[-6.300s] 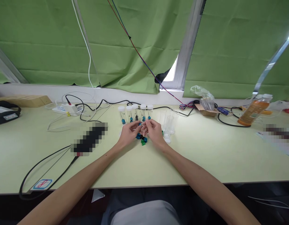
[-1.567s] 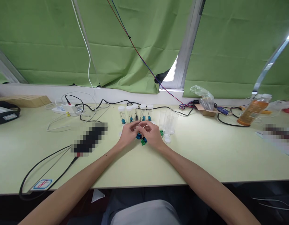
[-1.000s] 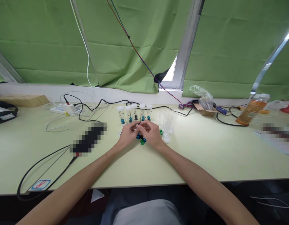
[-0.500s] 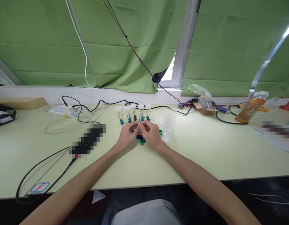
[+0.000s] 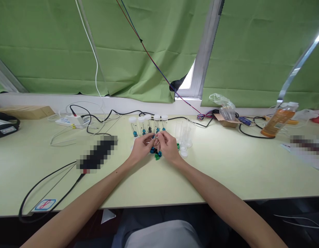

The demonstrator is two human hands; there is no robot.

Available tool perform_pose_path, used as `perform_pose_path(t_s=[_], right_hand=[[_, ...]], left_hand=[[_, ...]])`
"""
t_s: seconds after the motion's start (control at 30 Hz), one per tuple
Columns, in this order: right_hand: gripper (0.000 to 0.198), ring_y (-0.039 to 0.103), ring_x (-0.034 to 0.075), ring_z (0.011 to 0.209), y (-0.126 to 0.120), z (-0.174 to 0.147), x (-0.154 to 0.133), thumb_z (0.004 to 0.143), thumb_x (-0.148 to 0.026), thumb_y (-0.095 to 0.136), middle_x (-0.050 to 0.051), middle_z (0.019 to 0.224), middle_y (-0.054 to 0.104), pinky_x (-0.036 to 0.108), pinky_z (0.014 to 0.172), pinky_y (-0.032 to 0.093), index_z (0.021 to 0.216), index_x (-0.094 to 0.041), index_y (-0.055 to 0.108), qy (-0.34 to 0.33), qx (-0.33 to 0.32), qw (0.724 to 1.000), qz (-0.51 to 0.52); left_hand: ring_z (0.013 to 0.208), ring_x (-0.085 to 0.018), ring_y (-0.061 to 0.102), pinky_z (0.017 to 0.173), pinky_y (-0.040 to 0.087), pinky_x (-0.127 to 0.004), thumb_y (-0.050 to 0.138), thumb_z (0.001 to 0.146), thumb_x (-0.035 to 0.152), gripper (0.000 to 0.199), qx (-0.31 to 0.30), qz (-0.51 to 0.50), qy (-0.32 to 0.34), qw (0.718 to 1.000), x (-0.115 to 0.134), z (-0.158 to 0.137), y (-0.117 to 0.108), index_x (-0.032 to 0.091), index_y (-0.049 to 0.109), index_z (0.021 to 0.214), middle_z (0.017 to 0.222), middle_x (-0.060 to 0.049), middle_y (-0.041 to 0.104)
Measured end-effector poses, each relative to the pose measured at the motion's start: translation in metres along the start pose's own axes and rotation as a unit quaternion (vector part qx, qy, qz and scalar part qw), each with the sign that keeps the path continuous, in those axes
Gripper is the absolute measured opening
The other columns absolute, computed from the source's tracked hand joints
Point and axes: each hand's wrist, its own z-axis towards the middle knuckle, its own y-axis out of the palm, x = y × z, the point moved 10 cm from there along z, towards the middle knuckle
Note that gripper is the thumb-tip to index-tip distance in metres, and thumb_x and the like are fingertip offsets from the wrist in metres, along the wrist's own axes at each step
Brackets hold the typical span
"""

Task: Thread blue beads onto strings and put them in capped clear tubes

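My left hand (image 5: 143, 147) and my right hand (image 5: 167, 146) meet over the middle of the table, fingertips close together in a pinch. Whatever is between them is too small and covered to make out. Just behind stand several clear tubes with white caps (image 5: 132, 120), holding small blue or dark pieces (image 5: 135, 133) with thin dark stems. Under and between my hands lie loose blue and black pieces and a green piece (image 5: 157, 156). Right of my right hand are uncapped clear tubes (image 5: 186, 136) and white caps (image 5: 183, 152).
A black device, blurred out (image 5: 97, 154), lies left with its cable. Farther back are a power strip (image 5: 71, 121), a cardboard box (image 5: 27, 112) and black cables. On the right stand a small open box with a plastic bag (image 5: 226, 119) and a tilted orange bottle (image 5: 278, 120).
My fingertips have shifted slightly, and the right hand's fingers have drawn a little away from the left's. The loose pieces and tubes stay put; the view has moved a little.
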Motion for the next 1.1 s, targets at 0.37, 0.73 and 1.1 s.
perform_pose_path(t_s=[0.37,0.73,1.1], right_hand=[[0.032,0.053,0.008,0.04,0.003,0.004,0.015,0.094,-0.052,0.046,-0.003,0.068,0.061,0.021,0.043,0.042,0.092,-0.022,0.056,0.018,-0.007,0.997,0.069],[0.031,0.053,0.007,0.037,0.003,0.005,0.02,0.094,-0.051,0.046,-0.004,0.066,0.061,0.019,0.038,0.038,0.093,-0.021,0.055,0.03,-0.006,0.996,0.082],[0.025,0.054,0.008,0.037,0.001,0.005,0.026,0.093,-0.047,0.046,-0.007,0.061,0.058,0.018,0.038,0.038,0.101,-0.023,0.049,0.047,0.008,0.994,0.103]], left_hand=[[0.08,-0.022,0.07,0.07,0.056,-0.033,0.061,0.083,0.046,0.04,0.029,0.019,0.0,0.999,-0.002,0.002,-0.007,0.014,0.068,0.105,0.095,-0.011,0.073],[0.078,-0.021,0.069,0.072,0.056,-0.033,0.062,0.083,0.044,0.041,0.035,0.021,-0.013,0.999,-0.005,0.002,-0.008,0.013,0.066,0.11,0.092,-0.01,0.073],[0.075,-0.021,0.069,0.069,0.056,-0.032,0.062,0.082,0.041,0.036,0.029,0.019,-0.015,0.999,0.0,0.001,-0.007,0.014,0.067,0.105,0.088,-0.008,0.073]])
